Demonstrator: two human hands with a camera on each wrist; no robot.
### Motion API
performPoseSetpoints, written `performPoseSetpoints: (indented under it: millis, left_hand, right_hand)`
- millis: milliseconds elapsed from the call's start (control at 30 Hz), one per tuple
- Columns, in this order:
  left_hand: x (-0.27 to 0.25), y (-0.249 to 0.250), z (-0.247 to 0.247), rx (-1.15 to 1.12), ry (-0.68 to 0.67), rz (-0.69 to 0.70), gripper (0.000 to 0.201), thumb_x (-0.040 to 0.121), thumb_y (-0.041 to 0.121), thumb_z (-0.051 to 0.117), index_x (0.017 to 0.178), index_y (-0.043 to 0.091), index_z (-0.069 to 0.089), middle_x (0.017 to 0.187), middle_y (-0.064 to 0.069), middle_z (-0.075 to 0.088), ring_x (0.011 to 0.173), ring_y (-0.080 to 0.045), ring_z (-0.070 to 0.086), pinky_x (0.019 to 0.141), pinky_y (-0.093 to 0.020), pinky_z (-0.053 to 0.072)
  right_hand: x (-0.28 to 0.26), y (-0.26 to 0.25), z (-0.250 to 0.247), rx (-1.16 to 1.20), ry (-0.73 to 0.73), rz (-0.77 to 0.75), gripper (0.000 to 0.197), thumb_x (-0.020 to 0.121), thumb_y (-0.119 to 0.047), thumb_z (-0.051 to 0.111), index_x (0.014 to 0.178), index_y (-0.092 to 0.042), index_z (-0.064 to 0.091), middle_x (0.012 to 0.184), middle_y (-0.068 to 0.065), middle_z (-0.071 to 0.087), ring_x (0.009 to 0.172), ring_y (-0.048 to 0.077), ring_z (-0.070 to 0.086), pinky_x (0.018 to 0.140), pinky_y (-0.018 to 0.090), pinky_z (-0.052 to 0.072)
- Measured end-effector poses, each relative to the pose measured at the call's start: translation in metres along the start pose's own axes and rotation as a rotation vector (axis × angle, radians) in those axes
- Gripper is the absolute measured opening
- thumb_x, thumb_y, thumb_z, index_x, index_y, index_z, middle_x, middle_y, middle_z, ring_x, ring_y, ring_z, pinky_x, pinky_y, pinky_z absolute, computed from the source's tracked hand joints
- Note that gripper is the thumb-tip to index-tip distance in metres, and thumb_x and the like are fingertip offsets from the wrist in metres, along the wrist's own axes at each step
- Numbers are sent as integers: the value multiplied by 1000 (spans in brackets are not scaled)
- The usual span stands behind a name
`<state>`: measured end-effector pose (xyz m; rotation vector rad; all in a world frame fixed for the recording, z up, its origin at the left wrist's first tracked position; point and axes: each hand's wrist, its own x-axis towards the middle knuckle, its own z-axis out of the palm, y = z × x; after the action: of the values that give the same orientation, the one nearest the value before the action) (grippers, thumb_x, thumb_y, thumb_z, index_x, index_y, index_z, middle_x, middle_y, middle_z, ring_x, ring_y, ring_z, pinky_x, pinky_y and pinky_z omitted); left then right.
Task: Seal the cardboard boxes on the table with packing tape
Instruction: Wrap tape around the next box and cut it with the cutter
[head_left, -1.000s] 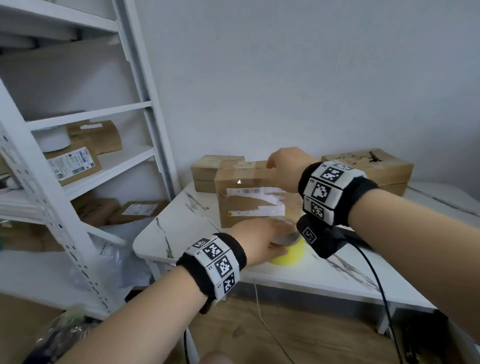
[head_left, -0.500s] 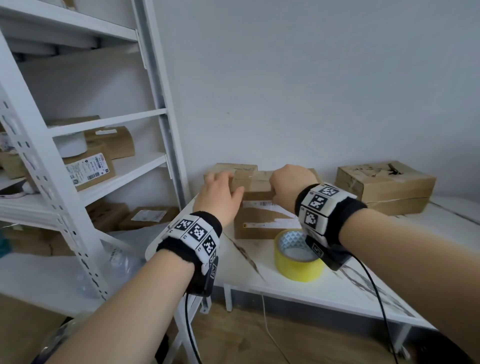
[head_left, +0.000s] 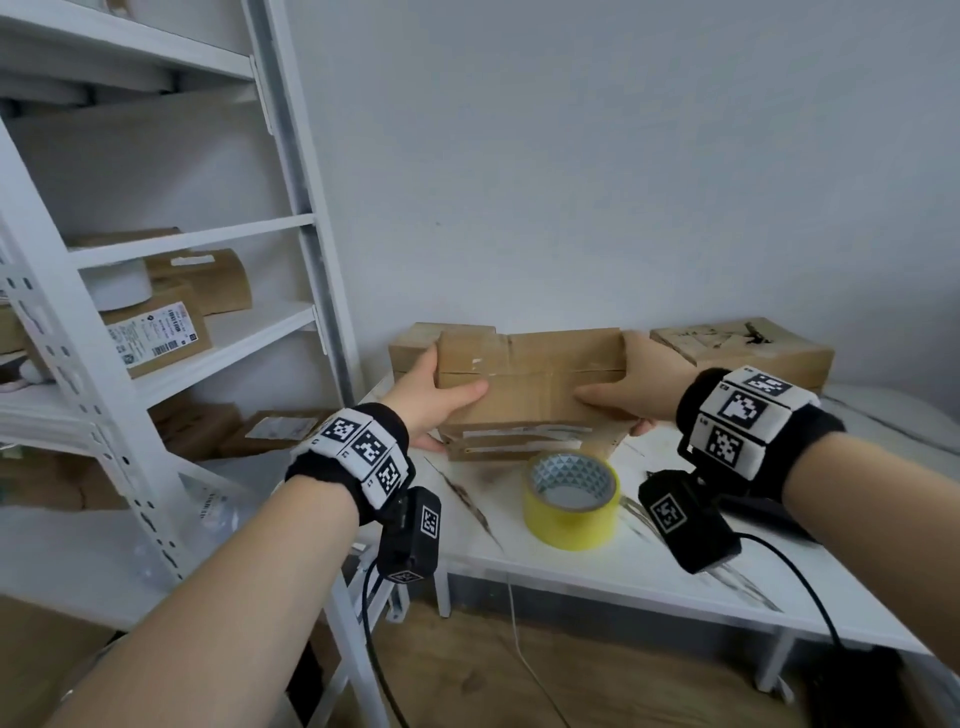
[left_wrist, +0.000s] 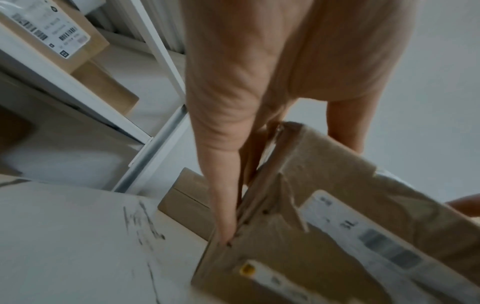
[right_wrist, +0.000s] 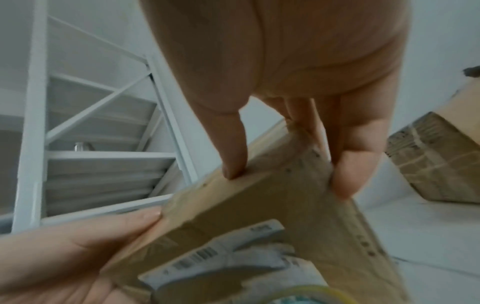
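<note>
Cardboard box, half a second ago standing on the white table with both hands laid over its top, is now tipped back and gripped at its two ends. The left hand has moved from the top to the left end, thumb across the near face and fingers curled round the side; in the left wrist view a finger runs down the end edge of the box. The right hand clasps the right end, thumb on the near face, and the right wrist view shows its fingertips pinching the corner. A second before, the left hand was on the yellow tape roll; the roll now lies flat and untouched on the table, just in front of the box.

The box's long axis runs left to right, parallel to the table's near edge. Its labelled face points down and toward the person, with the lower edge at or just above the tabletop; which cannot be told.

Another box stands close behind its left end, and a third box sits near the right end by the wall. A white shelf rack rises beside the table's left edge. Bare tabletop lies to the right of the roll.
</note>
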<state>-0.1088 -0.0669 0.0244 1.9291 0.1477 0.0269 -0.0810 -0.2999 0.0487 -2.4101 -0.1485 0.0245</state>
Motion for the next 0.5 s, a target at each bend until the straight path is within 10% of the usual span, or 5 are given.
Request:
performPoseSetpoints:
  millis: [133,233,500]
  left_hand:
    - [2,11,16,183,195,248,85,81,18,73,146,19,17,122,7,41,111,-16,48,98,-35,45]
    - [9,12,31,267,215,248,83,77,14,75,140,17,21,125,-5,45,102,-17,48,87,-28,45]
    - [30,-8,60,559,194,160,57,84,1,62,130,13,29,120,-15,53,100,-29,56,83,-33,45]
  right_hand:
    - [2,10,-5,-11,112,-70,64,83,-22,67,134,-6,31,117,12,52,90,29,58,62,32,51]
    - [5,23,-13,-98,126,-55,53,82,-23,67,126,-4,44,121,14,55,106,29,54,77,29,42]
    - [5,53,-17,0,-1,13,29,84,-9,62,113,-4,60,105,14,64,88,26,60,76,31,51]
